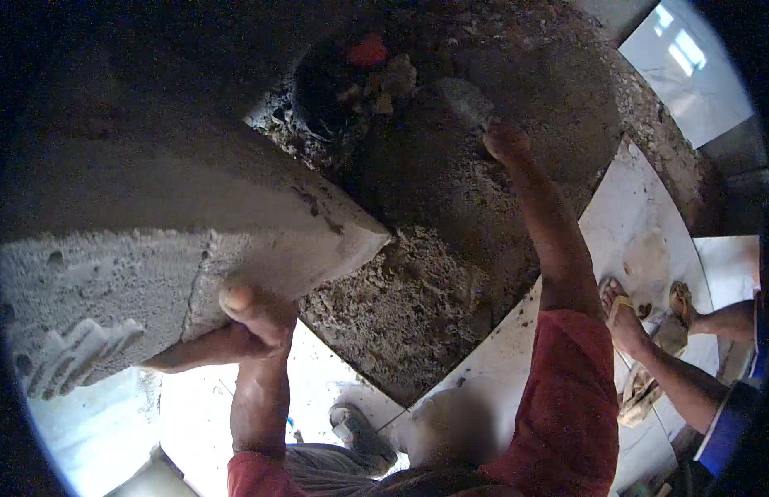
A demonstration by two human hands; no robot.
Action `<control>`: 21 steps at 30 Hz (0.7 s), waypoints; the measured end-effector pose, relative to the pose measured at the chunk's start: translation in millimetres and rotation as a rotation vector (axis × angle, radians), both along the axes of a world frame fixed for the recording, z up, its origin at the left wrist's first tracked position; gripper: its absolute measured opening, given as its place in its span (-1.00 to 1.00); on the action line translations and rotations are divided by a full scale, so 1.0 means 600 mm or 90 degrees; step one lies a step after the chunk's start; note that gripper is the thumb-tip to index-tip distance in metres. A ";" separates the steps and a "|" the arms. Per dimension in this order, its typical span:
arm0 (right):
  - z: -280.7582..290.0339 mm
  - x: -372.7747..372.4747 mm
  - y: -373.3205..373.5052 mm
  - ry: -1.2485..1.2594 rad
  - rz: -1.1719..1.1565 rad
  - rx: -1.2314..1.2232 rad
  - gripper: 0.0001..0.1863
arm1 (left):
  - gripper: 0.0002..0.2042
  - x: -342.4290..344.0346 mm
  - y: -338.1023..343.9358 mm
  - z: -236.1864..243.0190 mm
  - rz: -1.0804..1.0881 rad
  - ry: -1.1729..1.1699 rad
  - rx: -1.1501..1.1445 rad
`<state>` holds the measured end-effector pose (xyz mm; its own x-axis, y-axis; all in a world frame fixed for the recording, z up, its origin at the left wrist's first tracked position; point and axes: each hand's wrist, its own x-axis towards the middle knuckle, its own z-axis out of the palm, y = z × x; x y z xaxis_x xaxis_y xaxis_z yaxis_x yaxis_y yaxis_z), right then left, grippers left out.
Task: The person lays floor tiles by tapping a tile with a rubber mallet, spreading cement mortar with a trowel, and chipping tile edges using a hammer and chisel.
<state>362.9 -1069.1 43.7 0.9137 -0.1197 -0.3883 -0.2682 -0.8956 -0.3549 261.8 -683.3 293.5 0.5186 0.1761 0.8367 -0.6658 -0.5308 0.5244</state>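
In the head view, the right hand (507, 141) is closed around the near end of a trowel-like tool (467, 101), out over a dark, damp-looking bed of mortar (558, 87). The tool's pale grey blade is elongated, its surface dull and mottled; its long axis slants away from the person and to the left, the far end pointing toward a black bucket (306, 95). Beside the bucket's right side are rough, pale lumps (392, 81), and a red item (368, 50), its kind too dark to tell, shows at the top.

The left hand (260, 319) rests against the edge of a grey plastered block (285, 257); whether its fingers grip or merely lean there, I cannot tell. The block narrows to a blunt corner toward the right. Its top is smooth, its near face pitted and cracked, with wavy raised ridges (82, 352) at the left.

Nearer the person, the ground turns coarse and crumbly (401, 323), meeting glossy white tiles (649, 207) along straight edges. At the right, another person's sandalled feet (624, 319) stand on dirt-stained tile.
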 end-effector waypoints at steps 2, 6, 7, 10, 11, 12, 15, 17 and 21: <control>0.009 -0.038 -0.014 0.020 -0.028 0.061 -0.54 | -0.44 0.001 -0.005 0.002 -0.007 0.008 -0.022; 0.033 -0.199 -0.034 0.031 -0.118 0.120 -0.41 | -0.48 -0.002 -0.004 0.010 -0.004 0.033 -0.081; 0.025 -0.252 -0.036 -0.039 -0.105 0.081 -0.38 | -0.48 -0.001 -0.002 0.003 -0.021 0.066 -0.101; -0.071 -0.395 0.030 -0.502 0.054 -0.183 -0.47 | -0.35 -0.017 0.063 -0.024 -0.133 0.325 -0.119; -0.072 -0.378 0.101 -0.431 -0.149 0.100 -0.47 | -0.38 -0.029 0.109 -0.006 -0.121 0.256 -0.096; -0.074 -0.404 0.143 -0.310 -0.377 0.319 -0.47 | -0.41 -0.016 0.133 -0.050 -0.161 0.226 -0.109; -0.049 -0.344 0.260 -0.065 -0.815 0.840 -0.45 | -0.45 -0.011 0.194 -0.075 -0.097 0.149 -0.024; 0.025 -0.233 0.275 -0.080 -0.905 0.892 -0.46 | -0.47 -0.003 0.227 -0.100 0.070 0.083 0.139; 0.032 -0.079 0.233 -0.138 -0.824 0.999 -0.56 | -0.51 -0.006 0.251 -0.107 0.338 -0.028 0.387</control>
